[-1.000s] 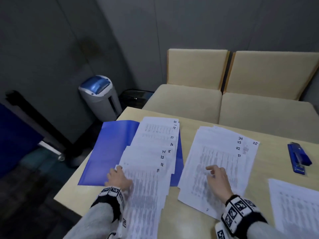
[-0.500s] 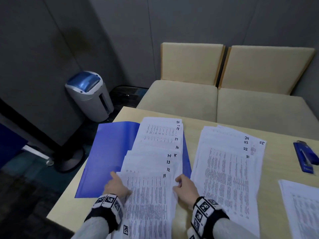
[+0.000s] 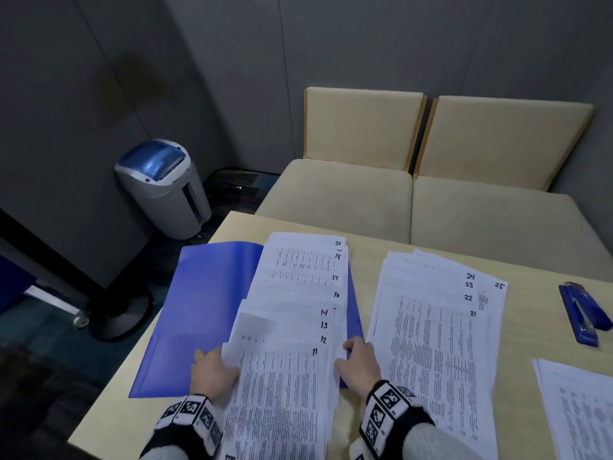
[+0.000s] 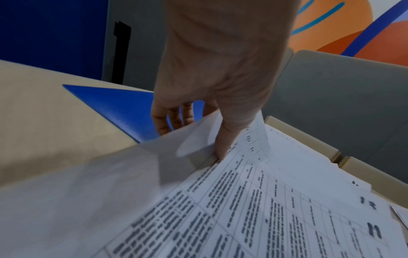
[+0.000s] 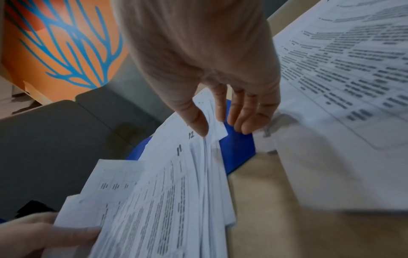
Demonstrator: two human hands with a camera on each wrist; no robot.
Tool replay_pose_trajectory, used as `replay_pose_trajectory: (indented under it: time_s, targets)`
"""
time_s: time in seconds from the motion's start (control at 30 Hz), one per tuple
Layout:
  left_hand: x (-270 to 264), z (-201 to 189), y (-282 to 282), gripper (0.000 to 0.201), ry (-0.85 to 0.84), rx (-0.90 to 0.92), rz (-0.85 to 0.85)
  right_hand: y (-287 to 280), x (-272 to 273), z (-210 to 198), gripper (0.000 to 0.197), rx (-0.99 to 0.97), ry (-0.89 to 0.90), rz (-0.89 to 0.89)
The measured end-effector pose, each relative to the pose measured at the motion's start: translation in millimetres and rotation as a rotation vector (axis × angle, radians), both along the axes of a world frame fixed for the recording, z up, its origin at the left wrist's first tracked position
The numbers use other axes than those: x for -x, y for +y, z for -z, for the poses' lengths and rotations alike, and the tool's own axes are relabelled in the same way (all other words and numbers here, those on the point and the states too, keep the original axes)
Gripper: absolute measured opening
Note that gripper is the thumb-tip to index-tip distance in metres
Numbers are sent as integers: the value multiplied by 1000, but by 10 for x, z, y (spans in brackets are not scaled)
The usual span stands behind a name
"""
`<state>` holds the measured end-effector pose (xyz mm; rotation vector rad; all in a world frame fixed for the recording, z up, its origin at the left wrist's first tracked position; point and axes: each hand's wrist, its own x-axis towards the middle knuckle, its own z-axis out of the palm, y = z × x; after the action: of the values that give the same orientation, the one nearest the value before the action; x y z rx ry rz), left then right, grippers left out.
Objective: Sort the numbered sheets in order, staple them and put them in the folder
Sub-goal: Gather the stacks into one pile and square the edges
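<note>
Where fanned sheets 11–20 (image 3: pixel 292 327) overlap open blue folder (image 3: pixel 205 313) on table (image 3: pixel 530 343): L hand (image 3: pixel 210 373) grips near-left edge of fan, thumb on top, fingers (image 4: pixel 174 118) under; R hand (image 3: pixel 360 363) pinches fan's right edge, thumb on top, fingers (image 5: pixel 245 111) below against folder. Second fan, nos. 21–25 (image 3: pixel 441 343), just right of folder. Blue stapler (image 3: pixel 583 313) far right, well apart. Third paper pile (image 3: pixel 580 410) at near-right corner. Shredder bin (image 3: pixel 166 187) on floor, far left; two beige seats (image 3: pixel 414 200) beyond table.
</note>
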<state>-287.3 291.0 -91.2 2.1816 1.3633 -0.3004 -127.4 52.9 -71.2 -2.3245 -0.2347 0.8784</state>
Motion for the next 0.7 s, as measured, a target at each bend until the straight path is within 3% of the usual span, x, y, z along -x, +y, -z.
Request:
replay_pose_trajectory:
  time_s: [0.23,0.33,0.4,0.5,0.7]
  targets:
    - [-149,-40,-82,18,-171,27,-103,58,-294,16,33,-109,71,130]
    - [-215,-92,-142,18,-167,19,-114,75,-305,33,25,-163,140,284]
    - [-261,-114,-163,31,-154,36,-109,101,-299,43,26,-218,184,376]
    - [-312,-142,-139,44,-160,91,-153,141,-298,46,28,-250,167,360]
    - [-352,-236,-91,27,-173,201,-108,195,-315,19,22,-330,115,351]
